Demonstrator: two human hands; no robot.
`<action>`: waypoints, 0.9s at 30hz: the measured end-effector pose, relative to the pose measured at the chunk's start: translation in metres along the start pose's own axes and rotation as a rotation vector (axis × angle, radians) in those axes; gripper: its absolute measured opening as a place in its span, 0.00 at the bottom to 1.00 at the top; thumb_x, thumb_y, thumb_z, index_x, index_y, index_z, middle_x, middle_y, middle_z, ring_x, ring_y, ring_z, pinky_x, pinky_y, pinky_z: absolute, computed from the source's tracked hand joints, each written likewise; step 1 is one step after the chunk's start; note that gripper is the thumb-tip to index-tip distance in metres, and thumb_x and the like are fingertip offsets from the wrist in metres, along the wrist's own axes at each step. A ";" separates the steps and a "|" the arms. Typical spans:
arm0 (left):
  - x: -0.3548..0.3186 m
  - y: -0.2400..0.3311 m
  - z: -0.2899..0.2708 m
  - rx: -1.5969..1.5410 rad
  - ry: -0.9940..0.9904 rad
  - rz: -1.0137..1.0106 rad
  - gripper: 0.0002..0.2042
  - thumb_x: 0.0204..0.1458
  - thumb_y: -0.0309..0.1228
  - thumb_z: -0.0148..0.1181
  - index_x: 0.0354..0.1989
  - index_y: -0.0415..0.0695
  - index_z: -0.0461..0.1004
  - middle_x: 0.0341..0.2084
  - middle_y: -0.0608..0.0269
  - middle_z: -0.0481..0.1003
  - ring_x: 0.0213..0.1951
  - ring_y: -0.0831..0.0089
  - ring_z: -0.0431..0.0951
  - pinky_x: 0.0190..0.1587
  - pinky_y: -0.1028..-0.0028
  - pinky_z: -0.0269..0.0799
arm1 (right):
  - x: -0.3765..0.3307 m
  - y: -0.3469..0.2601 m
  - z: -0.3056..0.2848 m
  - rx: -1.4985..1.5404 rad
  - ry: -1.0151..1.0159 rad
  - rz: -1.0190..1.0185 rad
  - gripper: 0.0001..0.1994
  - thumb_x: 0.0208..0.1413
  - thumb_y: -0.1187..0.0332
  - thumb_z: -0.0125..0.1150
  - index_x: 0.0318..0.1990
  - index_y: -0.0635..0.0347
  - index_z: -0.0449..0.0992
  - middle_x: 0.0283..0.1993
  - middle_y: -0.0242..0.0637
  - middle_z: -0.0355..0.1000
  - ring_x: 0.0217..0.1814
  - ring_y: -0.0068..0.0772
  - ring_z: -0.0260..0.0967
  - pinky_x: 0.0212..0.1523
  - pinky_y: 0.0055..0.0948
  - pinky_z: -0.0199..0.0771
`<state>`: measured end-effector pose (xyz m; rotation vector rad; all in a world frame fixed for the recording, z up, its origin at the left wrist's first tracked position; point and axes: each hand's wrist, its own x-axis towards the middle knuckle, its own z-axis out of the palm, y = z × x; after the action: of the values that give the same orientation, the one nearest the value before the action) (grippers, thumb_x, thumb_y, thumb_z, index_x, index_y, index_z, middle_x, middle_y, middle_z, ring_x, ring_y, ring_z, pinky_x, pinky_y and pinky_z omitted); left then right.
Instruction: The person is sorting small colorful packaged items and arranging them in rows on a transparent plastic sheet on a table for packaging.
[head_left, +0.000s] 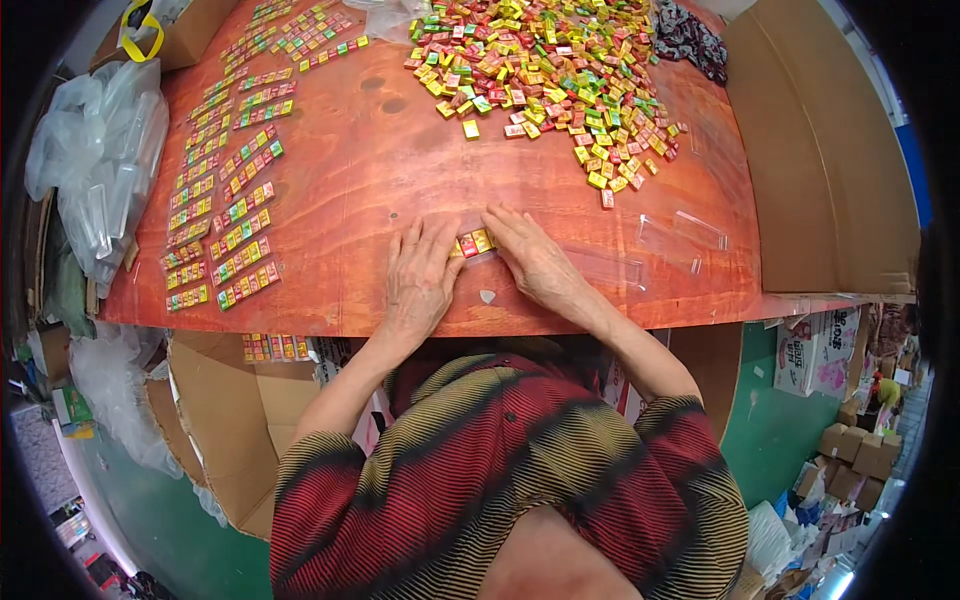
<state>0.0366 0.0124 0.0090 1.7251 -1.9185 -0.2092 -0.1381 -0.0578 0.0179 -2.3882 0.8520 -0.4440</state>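
Note:
A short row of small red and yellow boxes [475, 243] in a clear plastic tray lies on the table close in front of me. My left hand [420, 270] takes its left end, thumb on the near side and fingers reaching along the far side. At the right end, my right hand [540, 265] has its fingertips over the row, and its thumb is partly hidden. Both palms face down, low against the tabletop. The hands cover the row's ends, so its full length does not show.
A large heap of loose small boxes [560, 70] spreads across the back. Filled rows [240, 230] line the left side. Clear empty trays [685, 240] lie right of my hands. Plastic bags [100, 160] hang at the left edge; a cardboard box [810, 150] stands at the right.

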 end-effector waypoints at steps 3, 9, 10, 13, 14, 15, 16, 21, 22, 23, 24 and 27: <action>-0.002 -0.005 0.005 0.023 0.031 0.031 0.20 0.45 0.33 0.57 0.48 0.40 0.67 0.47 0.50 0.66 0.52 0.51 0.62 0.53 0.52 0.54 | 0.003 -0.003 -0.004 -0.074 0.081 0.056 0.20 0.53 0.72 0.48 0.54 0.66 0.61 0.58 0.51 0.56 0.63 0.47 0.51 0.61 0.43 0.48; -0.009 -0.002 0.002 0.167 -0.009 0.116 0.22 0.44 0.34 0.57 0.49 0.40 0.65 0.48 0.47 0.64 0.53 0.50 0.61 0.52 0.51 0.56 | -0.011 -0.009 0.008 -0.458 0.020 -0.008 0.26 0.49 0.65 0.54 0.54 0.69 0.59 0.58 0.52 0.55 0.63 0.50 0.50 0.59 0.53 0.47; -0.010 0.000 0.001 0.180 -0.025 0.109 0.22 0.44 0.35 0.57 0.49 0.40 0.66 0.49 0.47 0.63 0.53 0.49 0.61 0.51 0.50 0.57 | -0.014 -0.013 0.011 -0.438 0.045 0.010 0.27 0.49 0.64 0.55 0.55 0.70 0.58 0.59 0.53 0.55 0.63 0.50 0.50 0.59 0.55 0.46; -0.011 -0.002 -0.002 0.216 -0.046 0.108 0.22 0.45 0.35 0.57 0.50 0.42 0.66 0.51 0.47 0.61 0.54 0.50 0.60 0.51 0.51 0.57 | -0.018 -0.015 0.012 -0.437 0.068 0.024 0.31 0.47 0.61 0.56 0.55 0.71 0.56 0.60 0.55 0.52 0.63 0.52 0.49 0.59 0.58 0.44; -0.012 -0.004 -0.003 0.241 -0.054 0.111 0.22 0.45 0.35 0.56 0.50 0.44 0.66 0.51 0.47 0.61 0.54 0.50 0.60 0.51 0.51 0.57 | -0.017 -0.015 0.011 -0.474 0.076 0.032 0.29 0.47 0.62 0.56 0.54 0.70 0.58 0.59 0.54 0.54 0.62 0.51 0.50 0.58 0.57 0.45; -0.012 -0.006 -0.005 0.241 -0.054 0.112 0.22 0.45 0.35 0.56 0.50 0.44 0.66 0.51 0.47 0.61 0.54 0.50 0.60 0.51 0.51 0.57 | -0.016 -0.015 0.010 -0.511 0.084 0.040 0.27 0.47 0.62 0.56 0.53 0.69 0.60 0.57 0.53 0.56 0.61 0.51 0.52 0.58 0.56 0.47; -0.013 -0.008 -0.006 0.215 -0.061 0.088 0.20 0.46 0.34 0.55 0.50 0.45 0.66 0.52 0.47 0.61 0.55 0.51 0.60 0.53 0.52 0.55 | -0.013 -0.015 0.008 -0.512 0.084 0.040 0.27 0.47 0.62 0.56 0.53 0.69 0.60 0.57 0.53 0.56 0.61 0.51 0.52 0.58 0.56 0.47; -0.011 -0.014 -0.010 0.180 -0.086 0.068 0.19 0.48 0.33 0.54 0.51 0.48 0.67 0.53 0.49 0.61 0.55 0.52 0.60 0.55 0.54 0.54 | -0.003 -0.011 0.007 -0.437 0.234 0.018 0.16 0.46 0.67 0.56 0.43 0.63 0.69 0.45 0.44 0.65 0.51 0.47 0.61 0.52 0.45 0.56; -0.010 -0.014 -0.009 0.172 -0.084 0.073 0.19 0.48 0.33 0.54 0.50 0.47 0.67 0.53 0.49 0.61 0.55 0.52 0.59 0.55 0.54 0.54 | -0.002 -0.008 0.007 -0.437 0.233 0.016 0.16 0.46 0.67 0.56 0.43 0.63 0.69 0.45 0.44 0.65 0.51 0.47 0.61 0.52 0.45 0.56; -0.010 -0.014 -0.009 0.163 -0.083 0.078 0.19 0.48 0.32 0.54 0.50 0.47 0.67 0.52 0.49 0.61 0.55 0.52 0.59 0.55 0.55 0.54 | -0.003 -0.004 0.006 -0.351 0.225 0.011 0.15 0.46 0.68 0.56 0.43 0.63 0.69 0.44 0.43 0.66 0.48 0.45 0.62 0.49 0.42 0.58; -0.010 -0.013 -0.010 0.162 -0.082 0.076 0.19 0.48 0.32 0.54 0.50 0.47 0.67 0.52 0.49 0.61 0.55 0.52 0.59 0.55 0.55 0.54 | -0.002 -0.001 0.004 -0.265 0.218 0.007 0.15 0.46 0.70 0.56 0.43 0.62 0.69 0.42 0.43 0.66 0.46 0.44 0.62 0.45 0.40 0.60; -0.011 -0.014 -0.011 0.147 -0.071 0.069 0.18 0.48 0.32 0.54 0.50 0.47 0.67 0.52 0.49 0.62 0.55 0.52 0.60 0.55 0.55 0.54 | 0.002 -0.004 -0.008 -0.269 0.264 0.062 0.14 0.46 0.70 0.57 0.42 0.61 0.70 0.38 0.41 0.66 0.40 0.42 0.62 0.39 0.38 0.59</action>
<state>0.0541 0.0232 0.0086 1.7627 -2.0869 -0.1072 -0.1388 -0.0595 0.0270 -2.5743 1.1640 -0.6670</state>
